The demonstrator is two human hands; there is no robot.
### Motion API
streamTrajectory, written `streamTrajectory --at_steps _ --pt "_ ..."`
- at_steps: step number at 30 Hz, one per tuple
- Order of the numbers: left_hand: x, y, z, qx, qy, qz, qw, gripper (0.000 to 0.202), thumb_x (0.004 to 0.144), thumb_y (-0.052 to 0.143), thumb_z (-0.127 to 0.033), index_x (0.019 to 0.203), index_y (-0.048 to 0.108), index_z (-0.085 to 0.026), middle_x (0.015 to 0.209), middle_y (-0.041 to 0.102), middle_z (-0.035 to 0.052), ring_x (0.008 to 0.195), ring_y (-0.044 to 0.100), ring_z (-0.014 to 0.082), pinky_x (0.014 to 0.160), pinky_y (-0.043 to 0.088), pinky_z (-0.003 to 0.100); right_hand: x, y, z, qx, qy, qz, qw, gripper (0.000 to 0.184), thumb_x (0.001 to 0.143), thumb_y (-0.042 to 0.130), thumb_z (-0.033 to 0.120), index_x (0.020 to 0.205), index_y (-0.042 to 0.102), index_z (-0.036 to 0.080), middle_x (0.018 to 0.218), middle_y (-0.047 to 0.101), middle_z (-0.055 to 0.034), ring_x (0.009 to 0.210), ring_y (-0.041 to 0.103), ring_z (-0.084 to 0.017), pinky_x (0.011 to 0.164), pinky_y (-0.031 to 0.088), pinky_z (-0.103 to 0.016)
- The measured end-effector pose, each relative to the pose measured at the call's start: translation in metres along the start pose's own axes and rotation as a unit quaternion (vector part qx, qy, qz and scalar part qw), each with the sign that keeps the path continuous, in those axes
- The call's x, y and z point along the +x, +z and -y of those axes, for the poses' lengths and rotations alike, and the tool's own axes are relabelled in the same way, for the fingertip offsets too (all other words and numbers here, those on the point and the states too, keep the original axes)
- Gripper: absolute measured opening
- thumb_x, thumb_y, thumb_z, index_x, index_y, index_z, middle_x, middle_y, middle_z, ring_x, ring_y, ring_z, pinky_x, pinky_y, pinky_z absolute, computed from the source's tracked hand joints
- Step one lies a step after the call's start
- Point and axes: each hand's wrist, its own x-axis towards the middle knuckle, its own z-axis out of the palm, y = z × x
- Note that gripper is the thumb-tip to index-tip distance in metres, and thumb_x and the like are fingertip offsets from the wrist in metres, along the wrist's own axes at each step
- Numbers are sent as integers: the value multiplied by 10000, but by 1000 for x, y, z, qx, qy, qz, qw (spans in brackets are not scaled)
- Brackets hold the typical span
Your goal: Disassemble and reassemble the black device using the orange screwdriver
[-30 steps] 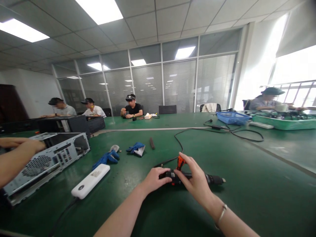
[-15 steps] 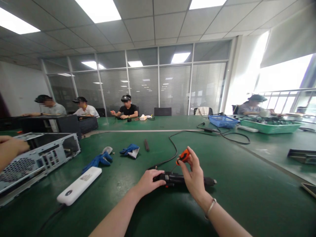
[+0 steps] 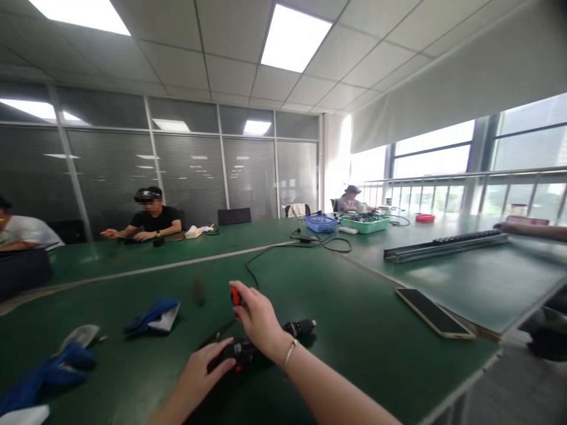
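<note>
A black corded electric screwdriver (image 3: 241, 350) lies on the green table, its chuck pointing right. My left hand (image 3: 204, 370) is closed around its rear end, near a small red switch. My right hand (image 3: 262, 323) pinches the orange-and-black handle of a small screwdriver (image 3: 235, 298) above the tool's body. The small screwdriver's tip is hidden from view behind the hand. My right forearm crosses in front of part of the electric screwdriver.
Blue-and-grey gloves (image 3: 153, 316) and a blurred dark stick (image 3: 199, 292) lie to the left. A phone (image 3: 434, 313) and a metal rail (image 3: 443, 245) lie to the right. Farther back are a power cord, a blue basket (image 3: 321, 224), a green basket (image 3: 365, 224) and seated people.
My view has swung to the right, so the computer case has left the picture and the phone shows fully. Both hands keep their holds; the small screwdriver's handle now stands more upright.
</note>
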Motion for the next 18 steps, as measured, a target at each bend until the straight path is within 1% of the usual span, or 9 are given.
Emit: streamTrajectory --at_steps 2,4,7,8,10,12,14,16,18 --pt "0 0 0 -9 4 -4 1000 398 815 606 -532 1132 698 -309 1098 725 13 1004 669 274 900 531 334 -1 3 3 10 -5 1 1000 606 845 517 78 1391 395 310 997 612 -10 870 595 -156 809 498 -256" --pt "-2 -1 -3 -15 5 2 1000 400 828 594 -527 1146 691 -304 1095 726 14 994 671 271 888 534 332 -7 5 5 14 0 -5 1000 620 853 526 109 1419 349 289 1064 596 -34 925 583 -174 849 490 -287" --pt "-3 -2 -7 -11 -5 16 1000 410 848 576 -507 1179 673 -285 1103 720 25 995 665 263 880 528 324 -15 6 5 5 2 -5 1000 591 853 549 137 1395 387 304 1047 586 -44 930 564 -202 858 481 -343" --pt "-3 -2 -8 -8 -10 18 1000 414 849 575 -505 1184 670 -279 1101 720 29 991 665 262 873 527 321 -17 6 4 13 -4 2 1000 579 860 532 125 1391 394 310 1022 589 -40 912 564 -197 847 484 -340" --pt "-3 -2 -8 -2 -16 20 1000 422 849 577 -507 1188 667 -272 1097 720 35 985 664 262 862 525 317 -17 6 3 58 -19 15 998 592 879 466 88 1418 351 305 1007 594 -35 893 571 -178 833 491 -315" --pt "-4 -3 -8 1 -15 24 1000 429 857 574 -507 1201 658 -266 1103 717 39 988 661 259 860 520 314 -17 6 2 95 -28 19 995 623 881 454 79 1444 301 299 1063 585 -41 932 573 -170 861 489 -305" --pt "-4 -3 -8 2 -12 28 1000 429 866 569 -504 1212 649 -262 1106 714 41 992 658 256 869 512 314 -17 6 1 89 -23 9 996 638 859 517 100 1433 323 302 1109 566 -48 971 566 -181 888 482 -320" --pt "-5 -3 -8 2 -9 30 1000 424 873 566 -497 1216 644 -261 1111 711 41 998 655 254 879 505 316 -17 7 0 61 -13 -3 998 628 837 563 113 1403 380 312 1092 565 -46 963 564 -193 882 483 -335" --pt "-5 -3 -9 2 -6 31 1000 420 877 567 -493 1217 643 -258 1124 706 43 1013 649 254 896 497 319 -17 7 0 55 -10 -5 998 608 853 530 101 1402 386 320 1041 579 -39 920 571 -187 852 493 -330"
